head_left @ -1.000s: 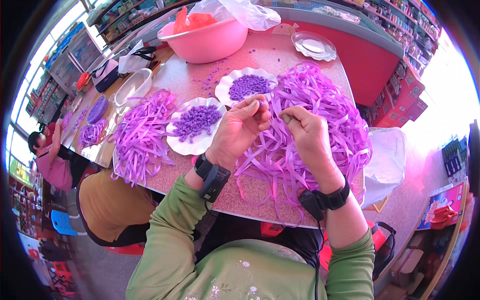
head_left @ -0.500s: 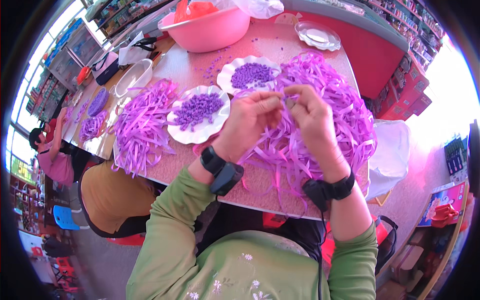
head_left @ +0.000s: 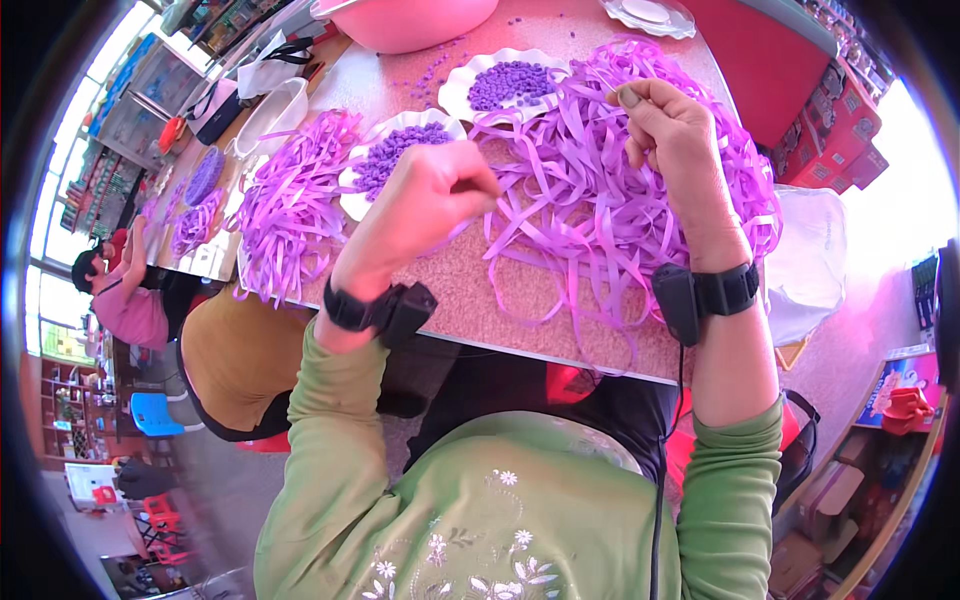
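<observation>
My left hand (head_left: 430, 195) is closed in a curled pinch over the front of the white scalloped plate (head_left: 354, 206) that bears purple beads (head_left: 392, 160). What its fingers hold, if anything, cannot be made out. Above the large heap of purple ribbons (head_left: 610, 190), my right hand (head_left: 675, 140) has thumb and forefinger pressed together. Ribbons lie behind its fingertips, so I cannot tell what is in that pinch. A second scalloped plate (head_left: 455, 98) with more purple beads (head_left: 512, 85) stands behind, touching the heap's left side. Each wrist wears a black strapped device.
Left of the plates lies a smaller ribbon pile (head_left: 295, 205). A pink basin (head_left: 410, 22) and a clear dish (head_left: 650, 15) stand at the far side of the table (head_left: 470, 285). Beads are scattered near the basin. Close on my left sits a person in mustard clothing (head_left: 245, 350).
My hands were together over the ribbon heap and have drawn apart, the left toward the near plate, the right to the right and farther away. The whole view has shifted a little.
</observation>
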Motion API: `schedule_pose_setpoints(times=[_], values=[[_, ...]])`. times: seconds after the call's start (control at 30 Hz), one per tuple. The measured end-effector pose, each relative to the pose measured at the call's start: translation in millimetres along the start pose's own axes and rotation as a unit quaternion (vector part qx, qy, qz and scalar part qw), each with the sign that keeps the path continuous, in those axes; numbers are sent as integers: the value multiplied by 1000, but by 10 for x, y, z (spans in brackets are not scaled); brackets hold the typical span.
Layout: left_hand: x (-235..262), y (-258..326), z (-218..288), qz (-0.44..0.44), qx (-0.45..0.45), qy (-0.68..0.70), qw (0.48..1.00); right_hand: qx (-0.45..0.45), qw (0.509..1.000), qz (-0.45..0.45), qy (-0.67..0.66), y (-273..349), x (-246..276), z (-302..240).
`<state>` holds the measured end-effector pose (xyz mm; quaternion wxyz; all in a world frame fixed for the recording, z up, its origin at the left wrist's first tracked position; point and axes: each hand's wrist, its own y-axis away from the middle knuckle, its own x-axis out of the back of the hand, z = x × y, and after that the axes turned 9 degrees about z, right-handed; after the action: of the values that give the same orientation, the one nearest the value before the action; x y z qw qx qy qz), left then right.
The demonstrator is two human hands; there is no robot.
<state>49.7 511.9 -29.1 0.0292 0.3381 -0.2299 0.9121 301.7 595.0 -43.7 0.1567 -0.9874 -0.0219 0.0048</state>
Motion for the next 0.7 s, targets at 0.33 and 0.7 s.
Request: schedule_pose_setpoints(times=[0.33,0.7], values=[[-218,415,-234,-75,-103,-62,990,-24,998,-61,-6,126,-132,-71],[-180,19,-27,37,-30,127,991,-39,994,-101,-9,91,-160,1]])
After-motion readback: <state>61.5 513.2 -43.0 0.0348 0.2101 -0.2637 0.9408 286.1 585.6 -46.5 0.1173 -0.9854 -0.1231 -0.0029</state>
